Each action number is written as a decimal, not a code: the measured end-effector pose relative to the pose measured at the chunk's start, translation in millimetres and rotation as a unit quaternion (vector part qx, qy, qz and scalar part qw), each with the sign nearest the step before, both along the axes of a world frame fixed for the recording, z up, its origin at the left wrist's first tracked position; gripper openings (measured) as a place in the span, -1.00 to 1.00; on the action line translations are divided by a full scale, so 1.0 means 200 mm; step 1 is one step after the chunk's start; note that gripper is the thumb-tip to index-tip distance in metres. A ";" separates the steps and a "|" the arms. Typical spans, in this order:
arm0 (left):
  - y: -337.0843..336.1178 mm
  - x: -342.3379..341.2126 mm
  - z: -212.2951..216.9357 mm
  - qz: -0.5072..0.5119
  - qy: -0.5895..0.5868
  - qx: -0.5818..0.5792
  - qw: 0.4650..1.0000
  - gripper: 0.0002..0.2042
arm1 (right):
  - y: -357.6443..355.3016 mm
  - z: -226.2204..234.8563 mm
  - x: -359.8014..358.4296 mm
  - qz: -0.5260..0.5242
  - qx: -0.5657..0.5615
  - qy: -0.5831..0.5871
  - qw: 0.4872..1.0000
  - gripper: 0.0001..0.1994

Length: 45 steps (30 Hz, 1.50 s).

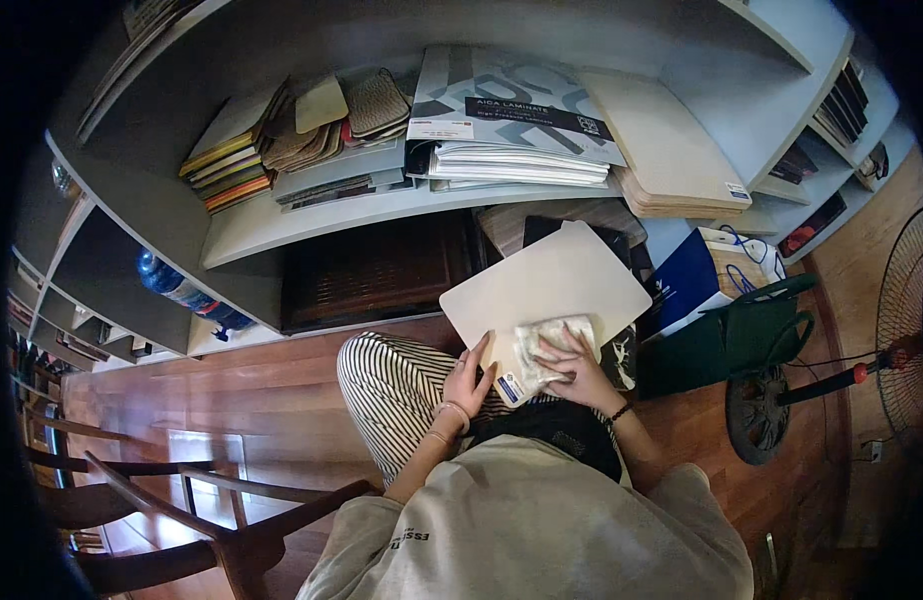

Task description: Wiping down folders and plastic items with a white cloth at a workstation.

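Head view: cloth (pixel 548 345) under right grip (pixel 574 372)

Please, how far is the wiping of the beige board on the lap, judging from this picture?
In hand: the right hand presses a crumpled cloth on the near end of the beige board, and the left hand steadies its edge. Done: cannot tell; the board shows no clear mark. Left: perhaps the far end, and similar boards lie stacked on the shelf.
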State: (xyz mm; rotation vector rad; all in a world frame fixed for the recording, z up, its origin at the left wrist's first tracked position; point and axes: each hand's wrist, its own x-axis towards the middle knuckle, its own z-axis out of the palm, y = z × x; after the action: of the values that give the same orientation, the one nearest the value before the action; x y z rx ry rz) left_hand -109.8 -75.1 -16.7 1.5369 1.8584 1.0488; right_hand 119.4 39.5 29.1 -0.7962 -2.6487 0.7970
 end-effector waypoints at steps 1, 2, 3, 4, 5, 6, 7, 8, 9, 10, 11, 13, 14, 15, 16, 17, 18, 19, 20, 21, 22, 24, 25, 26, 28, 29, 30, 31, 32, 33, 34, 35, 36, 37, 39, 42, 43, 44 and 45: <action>0.00 0.00 0.00 -0.001 -0.004 0.000 1.000 -0.45 | -0.01 0.01 -0.01 0.036 -0.013 -0.004 0.999 -0.47; 0.00 0.00 0.01 -0.002 -0.008 -0.001 1.000 -0.45 | -0.01 0.00 0.00 0.035 -0.013 -0.004 0.999 -0.47; 0.00 0.00 0.00 -0.003 -0.008 -0.002 1.000 -0.45 | -0.01 -0.01 0.00 0.043 -0.017 0.001 0.999 -0.47; 0.00 0.00 0.00 -0.003 -0.008 -0.001 1.000 -0.45 | 0.00 -0.02 0.00 0.052 -0.022 0.007 0.998 -0.47; 0.00 0.00 0.00 -0.001 -0.007 0.001 1.000 -0.45 | 0.01 -0.02 0.00 0.061 -0.025 0.014 0.998 -0.46; 0.00 0.00 0.00 0.000 -0.006 0.003 1.000 -0.45 | 0.02 -0.02 0.01 0.062 -0.025 0.015 0.998 -0.46; 0.00 0.00 0.00 0.001 -0.005 0.003 1.000 -0.45 | 0.03 -0.02 0.02 0.056 -0.049 0.025 0.997 -0.48; 0.00 0.00 0.00 0.000 -0.003 0.000 1.000 -0.45 | 0.04 -0.02 0.03 0.050 -0.072 0.034 0.996 -0.50; 0.01 0.00 0.00 -0.001 -0.001 -0.003 1.000 -0.45 | 0.06 -0.01 0.04 0.043 -0.096 0.044 0.993 -0.51; 0.01 0.00 -0.01 -0.004 0.000 -0.007 1.000 -0.45 | 0.08 -0.02 0.07 0.042 -0.097 0.045 0.993 -0.51; 0.01 0.00 -0.01 -0.004 0.001 -0.007 1.000 -0.45 | 0.12 -0.02 0.09 0.022 -0.087 0.051 0.995 -0.52; 0.01 0.00 -0.01 -0.002 -0.007 -0.006 1.000 -0.45 | 0.18 -0.04 0.15 -0.019 -0.065 0.064 0.996 -0.53; 0.01 0.00 -0.01 -0.001 -0.011 -0.005 1.000 -0.45 | 0.22 -0.05 0.18 -0.019 -0.065 0.064 0.996 -0.53; 0.01 0.00 -0.01 -0.002 -0.011 -0.004 1.000 -0.45 | 0.25 -0.05 0.21 -0.045 -0.057 0.068 0.995 -0.53; 0.01 0.00 -0.01 -0.001 -0.006 -0.009 1.000 -0.45 | 0.28 -0.05 0.23 -0.071 -0.049 0.072 0.994 -0.53; 0.01 0.01 0.00 -0.001 -0.002 -0.013 1.000 -0.45 | 0.30 -0.05 0.25 -0.097 -0.040 0.076 0.992 -0.53; 0.01 0.01 0.00 0.000 0.002 -0.017 1.000 -0.45 | 0.29 -0.07 0.25 -0.097 -0.039 0.075 0.992 -0.53; 0.01 0.01 -0.01 -0.001 0.001 -0.015 1.000 -0.45 | 0.27 -0.09 0.25 -0.118 -0.017 0.072 0.990 -0.52; 0.01 0.00 -0.02 0.001 0.002 -0.009 1.000 -0.45 | 0.23 -0.10 0.22 -0.136 0.004 0.069 0.988 -0.51; 0.00 0.00 -0.03 0.002 0.002 -0.002 1.000 -0.45 | 0.20 -0.11 0.20 -0.155 0.024 0.066 0.985 -0.51; 0.00 0.00 -0.03 0.002 0.003 0.006 1.000 -0.45 | 0.16 -0.11 0.19 -0.156 0.025 0.065 0.985 -0.51; 0.01 0.00 -0.03 -0.001 -0.001 0.008 1.000 -0.45 | 0.09 -0.10 0.18 -0.128 0.037 0.060 0.989 -0.50; 0.01 -0.01 -0.02 -0.003 -0.004 0.009 1.000 -0.46 | 0.06 -0.09 0.17 -0.114 0.042 0.058 0.991 -0.49; 0.01 -0.01 -0.02 -0.005 -0.006 0.011 1.000 -0.46 | 0.03 -0.08 0.16 -0.116 0.042 0.058 0.991 -0.49; 0.01 -0.01 -0.02 -0.005 -0.005 0.015 1.000 -0.46 | -0.03 -0.04 0.14 -0.083 0.030 0.036 0.995 -0.50; 0.00 0.00 -0.01 -0.003 -0.004 0.019 1.000 -0.46 | -0.05 -0.02 0.13 -0.066 0.024 0.025 0.997 -0.50; 0.00 0.00 -0.01 -0.001 -0.003 0.024 1.000 -0.46 | -0.04 -0.01 0.14 -0.066 0.024 0.026 0.997 -0.50; 0.00 0.00 0.00 0.001 -0.002 0.024 1.000 -0.46 | -0.04 0.00 0.14 -0.064 0.023 0.018 0.998 -0.50; 0.00 0.00 0.01 -0.002 -0.007 0.017 1.000 -0.46 | -0.03 0.01 0.14 -0.062 0.022 0.011 0.998 -0.51; 0.00 0.00 0.01 -0.005 -0.011 0.010 1.000 -0.46 | -0.02 0.01 0.14 -0.059 0.020 0.004 0.998 -0.51; 0.00 0.00 0.02 -0.007 -0.015 0.002 1.000 -0.46 | 0.00 0.01 0.15 -0.057 0.020 0.005 0.998 -0.51; 0.00 0.00 0.02 -0.006 -0.015 0.003 1.000 -0.46 | 0.02 0.01 0.16 -0.070 0.020 0.007 0.997 -0.52; 0.01 0.00 0.02 -0.009 -0.019 0.002 1.000 -0.46 | 0.04 0.00 0.17 -0.083 0.020 0.008 0.996 -0.53; 0.00 0.00 0.02 -0.012 -0.022 0.001 1.000 -0.46 | 0.06 -0.01 0.19 -0.095 0.020 0.011 0.995 -0.54; 0.00 0.00 0.02 -0.013 -0.025 -0.001 1.000 -0.46 | 0.13 -0.02 0.22 -0.118 0.027 0.019 0.992 -0.54; 0.00 0.00 0.02 -0.015 -0.015 -0.001 1.000 -0.46 | 0.24 -0.06 0.28 -0.169 0.043 0.033 0.984 -0.54; 0.00 0.00 0.02 -0.015 -0.015 0.000 1.000 -0.46 | 0.27 -0.08 0.30 -0.178 0.036 0.046 0.982 -0.55; 0.00 0.00 0.02 -0.019 -0.010 -0.001 1.000 -0.46 | 0.30 -0.09 0.31 -0.187 0.029 0.059 0.980 -0.56; 0.00 0.00 0.02 -0.022 -0.005 -0.003 1.000 -0.46 | 0.31 -0.10 0.31 -0.195 0.021 0.072 0.978 -0.57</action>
State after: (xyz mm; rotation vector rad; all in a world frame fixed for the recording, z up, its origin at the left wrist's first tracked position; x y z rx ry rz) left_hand -110.0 -75.0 -13.4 1.5582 1.8119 1.0286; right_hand 180.7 101.1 9.9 -1.1517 -2.2685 0.6608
